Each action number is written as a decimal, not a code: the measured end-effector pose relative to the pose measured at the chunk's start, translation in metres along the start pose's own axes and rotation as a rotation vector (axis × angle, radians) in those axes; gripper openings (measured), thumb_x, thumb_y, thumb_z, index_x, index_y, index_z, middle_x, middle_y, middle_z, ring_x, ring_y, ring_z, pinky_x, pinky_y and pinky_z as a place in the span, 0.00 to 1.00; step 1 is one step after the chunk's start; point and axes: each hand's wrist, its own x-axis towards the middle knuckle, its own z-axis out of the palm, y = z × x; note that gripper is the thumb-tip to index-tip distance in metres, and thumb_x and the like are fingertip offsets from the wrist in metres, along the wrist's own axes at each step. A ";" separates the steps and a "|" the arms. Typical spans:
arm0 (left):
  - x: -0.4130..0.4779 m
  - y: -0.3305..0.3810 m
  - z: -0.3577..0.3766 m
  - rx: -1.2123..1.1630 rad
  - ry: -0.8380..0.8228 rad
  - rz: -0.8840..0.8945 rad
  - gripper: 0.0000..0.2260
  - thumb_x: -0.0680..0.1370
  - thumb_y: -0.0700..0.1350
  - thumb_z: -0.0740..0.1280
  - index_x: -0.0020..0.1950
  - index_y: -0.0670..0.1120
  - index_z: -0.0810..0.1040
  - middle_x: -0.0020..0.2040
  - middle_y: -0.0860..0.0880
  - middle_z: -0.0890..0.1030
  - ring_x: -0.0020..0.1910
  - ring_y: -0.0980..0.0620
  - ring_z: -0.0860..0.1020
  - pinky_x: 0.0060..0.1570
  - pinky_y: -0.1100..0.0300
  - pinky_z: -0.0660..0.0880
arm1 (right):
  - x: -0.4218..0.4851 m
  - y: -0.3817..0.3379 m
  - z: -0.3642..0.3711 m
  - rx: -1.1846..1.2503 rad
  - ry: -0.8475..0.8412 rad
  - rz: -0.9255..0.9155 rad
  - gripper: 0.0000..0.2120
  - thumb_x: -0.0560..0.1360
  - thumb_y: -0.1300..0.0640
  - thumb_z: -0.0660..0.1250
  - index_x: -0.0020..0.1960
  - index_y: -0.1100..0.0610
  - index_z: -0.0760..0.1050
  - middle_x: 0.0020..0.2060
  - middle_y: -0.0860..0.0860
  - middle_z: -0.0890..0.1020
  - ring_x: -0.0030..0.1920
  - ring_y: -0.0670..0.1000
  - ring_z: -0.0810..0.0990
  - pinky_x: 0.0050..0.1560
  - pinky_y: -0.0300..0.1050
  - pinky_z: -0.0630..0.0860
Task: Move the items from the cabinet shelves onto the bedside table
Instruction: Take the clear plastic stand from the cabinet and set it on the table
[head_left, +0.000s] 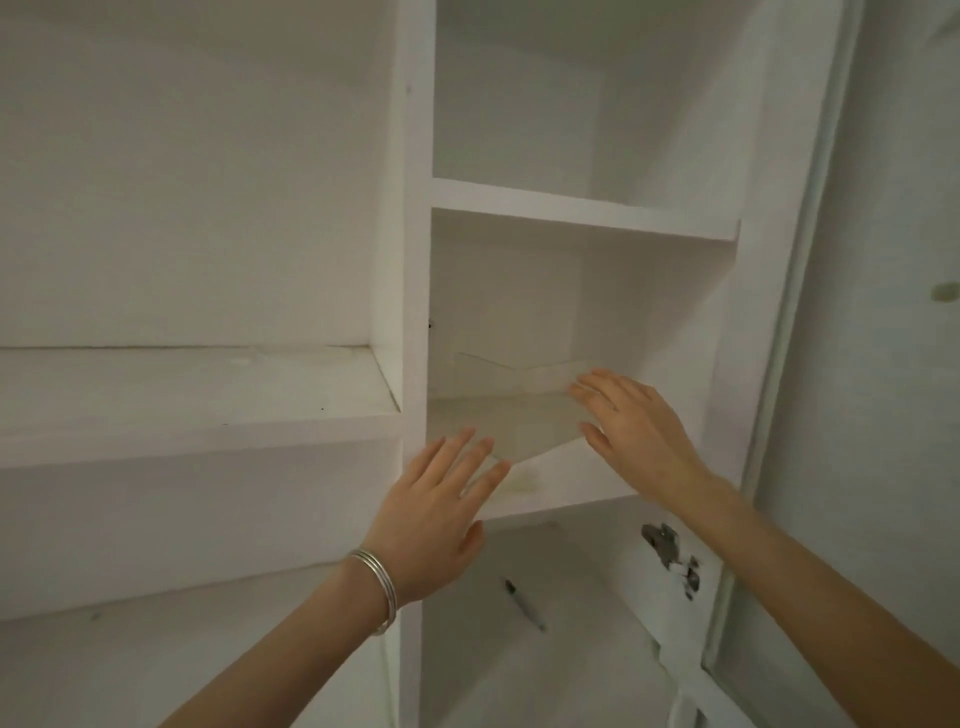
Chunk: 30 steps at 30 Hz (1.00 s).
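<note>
A white cabinet with narrow shelves fills the view. On the middle shelf (566, 488) lies a flat, clear sheet with angled corners (519, 421). My right hand (639, 436) rests against the sheet's right edge, fingers spread. Wearing silver bangles at the wrist, my left hand (441, 514) reaches up at the shelf's front left, its fingertips at the sheet's near corner. Neither hand has closed around it. A dark pen (524, 605) lies on the shelf below.
A wide white shelf (197, 395) extends to the left. The upper narrow shelf (582, 208) holds nothing visible. A metal hinge (670, 556) with chipped paint sits on the cabinet's right side, next to an open door edge (779, 415).
</note>
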 end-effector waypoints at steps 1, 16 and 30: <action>0.003 -0.001 0.003 0.013 -0.005 -0.005 0.25 0.71 0.51 0.57 0.67 0.47 0.70 0.68 0.43 0.72 0.69 0.42 0.66 0.66 0.46 0.64 | 0.009 0.005 0.006 0.038 -0.017 -0.003 0.22 0.69 0.62 0.74 0.62 0.61 0.75 0.58 0.58 0.79 0.58 0.59 0.77 0.56 0.54 0.74; 0.012 -0.005 0.011 -0.015 0.016 -0.032 0.24 0.73 0.49 0.59 0.68 0.46 0.71 0.70 0.45 0.70 0.72 0.45 0.63 0.68 0.53 0.61 | 0.073 0.003 0.046 0.432 0.026 -0.037 0.12 0.71 0.58 0.72 0.52 0.60 0.78 0.42 0.54 0.80 0.46 0.57 0.78 0.47 0.55 0.75; 0.025 -0.001 0.012 -0.472 0.295 0.147 0.23 0.75 0.48 0.57 0.70 0.43 0.68 0.69 0.42 0.70 0.69 0.40 0.66 0.62 0.43 0.69 | -0.034 -0.039 -0.074 0.444 0.064 0.408 0.10 0.71 0.58 0.72 0.51 0.60 0.79 0.42 0.49 0.79 0.44 0.47 0.80 0.52 0.50 0.77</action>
